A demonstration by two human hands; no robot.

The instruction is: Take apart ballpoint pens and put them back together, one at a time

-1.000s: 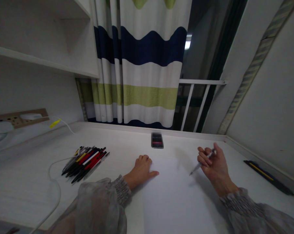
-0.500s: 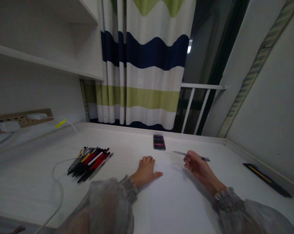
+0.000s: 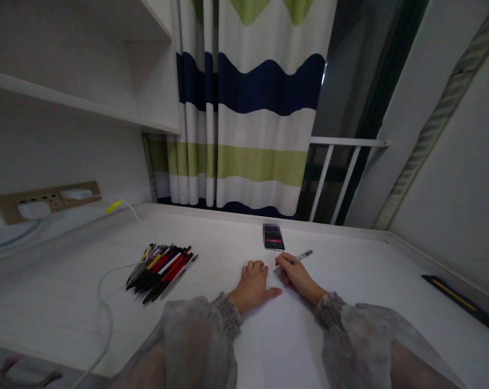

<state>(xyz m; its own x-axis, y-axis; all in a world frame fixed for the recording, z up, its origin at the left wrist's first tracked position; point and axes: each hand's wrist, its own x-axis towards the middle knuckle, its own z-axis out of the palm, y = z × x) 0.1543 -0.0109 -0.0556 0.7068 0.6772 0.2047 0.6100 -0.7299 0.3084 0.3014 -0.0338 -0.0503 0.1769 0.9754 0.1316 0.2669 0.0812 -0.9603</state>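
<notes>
A white sheet of paper (image 3: 290, 340) lies on the white desk in front of me. My left hand (image 3: 254, 286) rests flat near the sheet's upper left edge, fingers apart and thumb stretched to the right. Over the upper part of the paper, my right hand (image 3: 296, 273) is closed around a pen (image 3: 306, 254) in a writing grip. The pen slants, its back end up to the right and its tip low near the sheet; whether the tip touches I cannot tell. Just beyond the hands lies a dark phone (image 3: 274, 237), its screen partly blurred.
A pile of several pens (image 3: 161, 273) lies on the left of the desk (image 3: 228, 237). A white cable (image 3: 109, 319) runs past it from the socket strip (image 3: 53, 199). A long dark object with a yellow stripe (image 3: 461, 300) lies by the right edge.
My right hand has moved left with the pen, which was held nearly level and now slants tip-down over the paper beside my left hand. My left hand keeps its place; the view has shifted slightly left.
</notes>
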